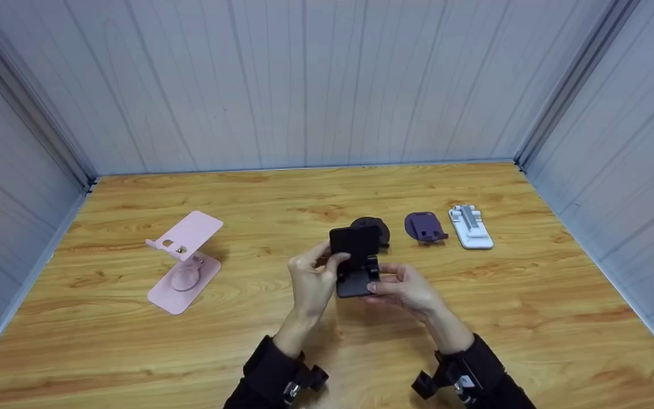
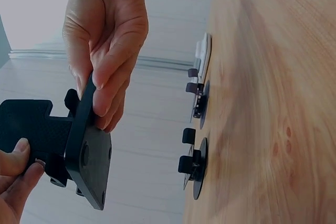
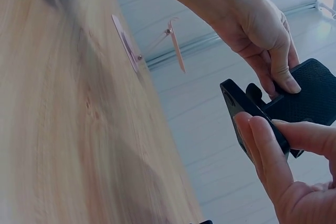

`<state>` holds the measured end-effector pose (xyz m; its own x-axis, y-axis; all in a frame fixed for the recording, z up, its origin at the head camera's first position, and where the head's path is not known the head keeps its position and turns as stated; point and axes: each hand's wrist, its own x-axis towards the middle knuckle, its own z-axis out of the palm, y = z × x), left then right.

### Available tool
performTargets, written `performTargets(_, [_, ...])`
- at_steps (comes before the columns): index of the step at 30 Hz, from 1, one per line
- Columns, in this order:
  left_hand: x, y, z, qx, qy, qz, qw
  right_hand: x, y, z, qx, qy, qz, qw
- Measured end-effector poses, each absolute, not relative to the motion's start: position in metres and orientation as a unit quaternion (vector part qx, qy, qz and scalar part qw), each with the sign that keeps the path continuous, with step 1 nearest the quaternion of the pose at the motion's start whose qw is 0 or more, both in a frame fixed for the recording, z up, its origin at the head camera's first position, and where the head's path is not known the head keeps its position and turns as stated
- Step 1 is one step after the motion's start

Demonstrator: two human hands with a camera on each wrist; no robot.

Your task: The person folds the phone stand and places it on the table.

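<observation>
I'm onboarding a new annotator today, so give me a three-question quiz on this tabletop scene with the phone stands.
1. True or false: the black phone stand lies flat on the wooden table, untouched.
2. Which stand is farthest to the left in the head view? A) white folded stand B) pink phone stand C) purple folded stand
3. Fill in: the black phone stand is held by the left hand and the ____ hand.

Key: 1 false, both hands hold it above the table. 2 B. 3 right.
</observation>
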<state>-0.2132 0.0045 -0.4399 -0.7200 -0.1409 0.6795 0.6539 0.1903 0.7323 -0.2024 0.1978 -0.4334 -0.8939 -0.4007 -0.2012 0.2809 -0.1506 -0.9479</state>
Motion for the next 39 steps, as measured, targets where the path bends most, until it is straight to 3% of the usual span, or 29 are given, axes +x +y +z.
performTargets(39, [-0.235, -0.002, -0.46, -0.229, -0.681, -0.529, 0.451, -0.195, 0.194, -0.428, -0.053, 0.581, -0.76, 0.284])
